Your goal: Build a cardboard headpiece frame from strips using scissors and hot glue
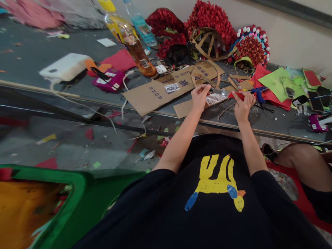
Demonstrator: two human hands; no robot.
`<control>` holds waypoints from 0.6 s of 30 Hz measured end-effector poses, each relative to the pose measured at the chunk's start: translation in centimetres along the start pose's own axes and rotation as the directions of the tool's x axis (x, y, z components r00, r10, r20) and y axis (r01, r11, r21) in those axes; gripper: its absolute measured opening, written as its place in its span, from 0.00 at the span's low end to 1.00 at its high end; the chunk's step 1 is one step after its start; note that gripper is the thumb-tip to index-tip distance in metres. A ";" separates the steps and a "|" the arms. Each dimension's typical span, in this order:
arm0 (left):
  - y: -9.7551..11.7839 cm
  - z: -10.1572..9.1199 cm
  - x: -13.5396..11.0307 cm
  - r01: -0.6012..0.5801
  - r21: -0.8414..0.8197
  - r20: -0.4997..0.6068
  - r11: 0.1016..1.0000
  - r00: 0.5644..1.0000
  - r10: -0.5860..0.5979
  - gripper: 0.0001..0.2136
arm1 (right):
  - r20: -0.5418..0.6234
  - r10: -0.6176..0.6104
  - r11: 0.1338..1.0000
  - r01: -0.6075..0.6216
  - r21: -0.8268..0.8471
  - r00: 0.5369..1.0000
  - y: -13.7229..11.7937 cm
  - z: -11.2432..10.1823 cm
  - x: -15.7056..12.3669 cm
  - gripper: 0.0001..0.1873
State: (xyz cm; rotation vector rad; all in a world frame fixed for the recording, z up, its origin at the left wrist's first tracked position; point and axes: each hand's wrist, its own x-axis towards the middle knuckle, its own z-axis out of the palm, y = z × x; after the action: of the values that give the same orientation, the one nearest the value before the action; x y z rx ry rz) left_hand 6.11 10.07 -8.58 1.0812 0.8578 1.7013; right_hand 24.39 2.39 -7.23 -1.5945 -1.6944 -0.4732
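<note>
My right hand [243, 103] is closed around the red handle of a cutter knife [235, 95]. Its metal blade points left, towards my left hand [199, 99]. The fingers of that hand are pinched together at the lower edge of a thin cardboard ring [218, 79]; exactly how they grip it is partly hidden. Beneath and behind the ring lies a flat printed cardboard piece [155, 95], with a smaller cardboard piece [183, 109] under my left wrist. A blue glue gun [259, 92] is just right of my right hand.
Red flower-like headpieces [210, 20] stand against the wall. Bottles [138, 52], a white power bank-like box [64, 67] with a cable and a purple device [109, 80] are on the left. Green and red sheets [276, 81] lie right. A green bin [77, 193] stands lower left; another person's knee [303, 160] is right.
</note>
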 end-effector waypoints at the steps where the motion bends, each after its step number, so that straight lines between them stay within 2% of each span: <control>1: 0.1 0.0 -0.1 0.001 -0.003 0.008 1.000 1.000 -0.001 0.16 | 0.002 0.003 1.000 -0.003 0.002 1.000 0.1 0.0 0.0 0.25; 8: 0.3 0.1 -0.3 0.027 0.036 0.118 0.999 0.993 -0.031 0.17 | -0.011 0.016 1.000 -0.016 -0.013 1.000 0.2 0.0 0.0 0.25; 15: 0.4 0.1 -0.5 0.048 0.059 0.186 0.997 0.981 -0.058 0.15 | -0.011 0.003 1.000 -0.003 -0.028 1.000 0.2 0.1 -0.1 0.25; 18: 0.5 0.1 -0.5 0.077 0.037 0.181 0.996 0.980 -0.083 0.15 | 0.008 -0.002 0.999 0.002 -0.038 1.000 0.3 0.1 -0.1 0.25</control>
State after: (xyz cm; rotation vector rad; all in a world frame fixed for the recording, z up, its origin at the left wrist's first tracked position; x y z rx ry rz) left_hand 6.15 9.46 -8.20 1.1868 0.8002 1.5015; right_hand 24.61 2.40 -7.40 -1.6239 -1.7022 -0.5034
